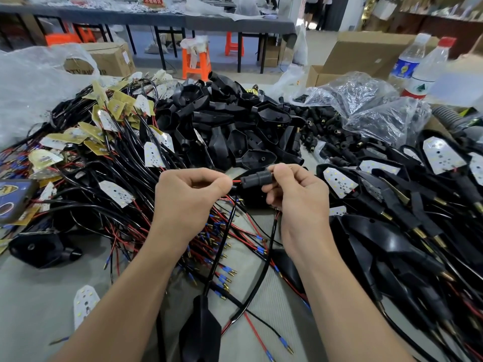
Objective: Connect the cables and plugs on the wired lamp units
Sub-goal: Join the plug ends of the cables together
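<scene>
Closest to the camera, a black shield-shaped plastic lamp housing (201, 327) sits low over the grey bench (39, 296), its black cable rising toward the hands. At the top of that cable the work is going on: a black cylindrical plastic plug (257, 176) is held level above the bench, between the two hands, with a thin red wire (236, 181) entering its left end.

The right hand (295, 202) grasps the plug, thumb below and curled fingers (283, 173) above. The left hand (188, 194) pinches the red wire between thumb and forefinger, just beside the plug's mouth. Whether the wire's terminal is fully seated inside cannot be told.

To do this step well, the person would likely keep the plug steady in the right hand and feed the wire straight along its axis, gripping close to the mouth so the thin lead does not buckle.

Further out, loose red and black leads with blue-sleeved brass tips (222, 273) fan across the bench beneath the hands. Left lies a tangle of white LED boards on wires (154, 154); behind, a heap of empty black housings (222, 121); right, wired units (392, 205) lie stacked, with clear bags of plugs (366, 100) and two plastic water bottles (428, 71) beyond.
</scene>
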The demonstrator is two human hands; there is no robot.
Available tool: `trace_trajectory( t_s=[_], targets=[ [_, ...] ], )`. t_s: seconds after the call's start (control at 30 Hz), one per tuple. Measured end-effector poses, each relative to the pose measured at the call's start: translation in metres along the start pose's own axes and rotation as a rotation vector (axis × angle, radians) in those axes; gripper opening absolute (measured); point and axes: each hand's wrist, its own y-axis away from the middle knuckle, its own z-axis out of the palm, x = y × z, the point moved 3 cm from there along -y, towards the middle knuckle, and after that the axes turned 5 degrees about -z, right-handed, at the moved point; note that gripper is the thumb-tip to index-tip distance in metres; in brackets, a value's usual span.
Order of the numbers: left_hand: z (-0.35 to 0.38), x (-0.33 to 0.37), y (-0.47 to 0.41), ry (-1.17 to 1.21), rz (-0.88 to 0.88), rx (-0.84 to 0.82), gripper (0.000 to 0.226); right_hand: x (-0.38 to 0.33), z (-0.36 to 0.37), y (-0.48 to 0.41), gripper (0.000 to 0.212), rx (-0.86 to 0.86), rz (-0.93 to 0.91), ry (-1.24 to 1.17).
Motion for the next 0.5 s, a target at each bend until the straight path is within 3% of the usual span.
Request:
trace_trajectory(
  t_s=[0.3,0.43,0.5],
  targets=[
    [0.0033,-0.0003,0.0020,-0.147,0.047,-0.105,0.022,-0.0006,0.0011,0.0014,0.021,-0.043,0.051,-0.033],
    [0.0021,0.0024,0.0006,0.028,0.014,-0.077,0.021,-0.0013,0.0019,-0.0002,0.024,-0.153,0.126,-0.099],
    [0.0015,0.0032,-0.0009,0.182,-0.018,-0.141,0.020,-0.0016,0.0032,0.0004,0.028,-0.208,0.172,-0.159]
  ],
)
